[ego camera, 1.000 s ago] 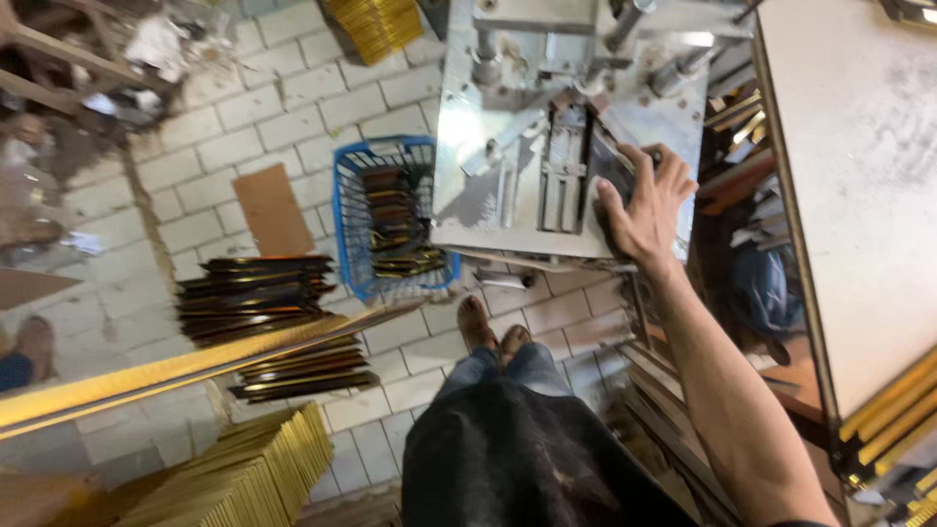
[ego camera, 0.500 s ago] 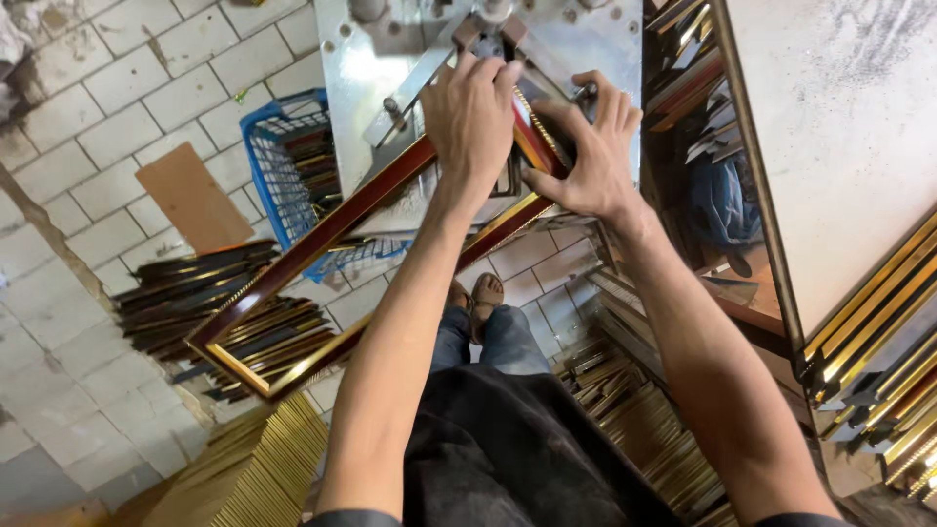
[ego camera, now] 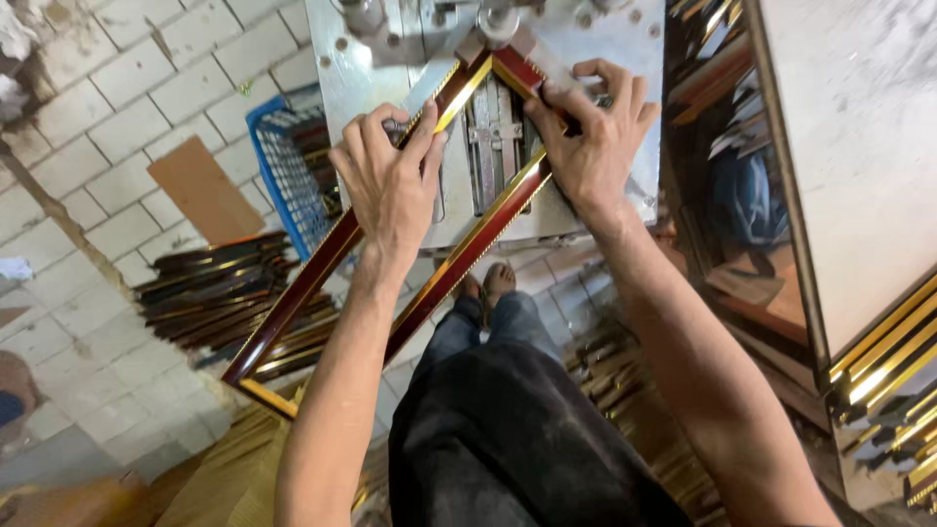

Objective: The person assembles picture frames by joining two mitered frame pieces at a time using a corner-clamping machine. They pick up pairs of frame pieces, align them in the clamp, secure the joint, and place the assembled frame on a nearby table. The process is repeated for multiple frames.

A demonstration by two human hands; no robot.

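While I leaned over the grey metal joining machine [ego camera: 390, 78], my left hand [ego camera: 390, 181] was closed over the left rail of the dark red and gold rectangular picture frame [ego camera: 293, 307], thumb and fingers pinching it near the far corner. My right hand [ego camera: 590, 146] was curled over the right rail, its fingers pressing the moulding down on the machine's flat surface. That far corner of the frame [ego camera: 498, 60] sat under the machine's round metal clamp head [ego camera: 503, 21], the two rails meeting in a point there, while the rest of the frame hung out toward me and to the left, over the pale tiled floor [ego camera: 127, 88].

Judging by this, the frame was already closed into a full rectangle, and the far corner was the one in hand; whether it was already fastened I could not tell. On the floor to the left stood a blue wire basket [ego camera: 288, 176] holding moulding pieces, with a stack of dark frame strips [ego camera: 220, 283] near it and a brown cardboard sheet [ego camera: 203, 193] beside them.
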